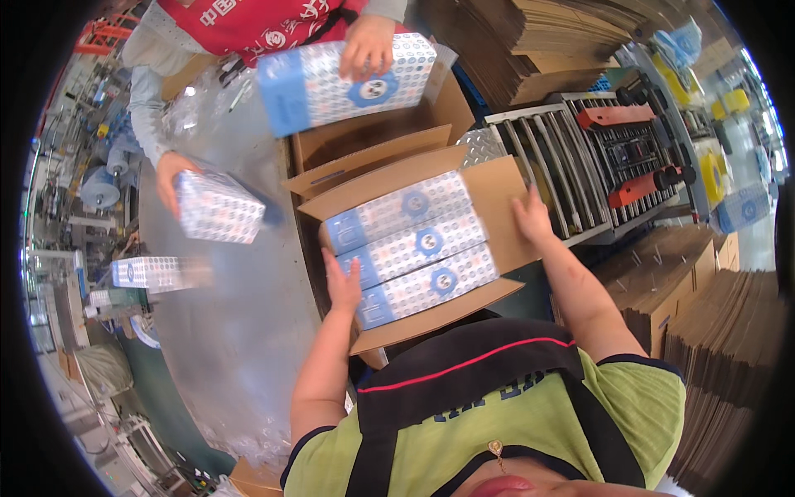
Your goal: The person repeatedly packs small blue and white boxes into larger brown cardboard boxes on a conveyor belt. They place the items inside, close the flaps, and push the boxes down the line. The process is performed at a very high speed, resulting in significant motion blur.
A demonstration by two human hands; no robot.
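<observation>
In front of me stands an open cardboard carton [438,322] holding three wrapped blue-and-white packs [428,242] side by side. My left hand [343,282] lies at the carton's left end, its thumb by the packs' blue ends. At the opposite end, my right hand [532,214] rests with spread fingers on the raised end flap [497,211]. Whether either hand grips the cardboard is not plain. Just beyond stands a second open carton [372,163]. A co-worker's hand [368,50] holds a large patterned pack [404,68] over it; the co-worker's other hand [172,186] holds another pack [218,208].
A metal table [236,335] extends on the left, with a patterned pack [149,272] at its far edge. To the right is a roller conveyor [553,168] with orange-red guides. Flattened cartons [726,329] are stacked at the right, and more [497,43] behind.
</observation>
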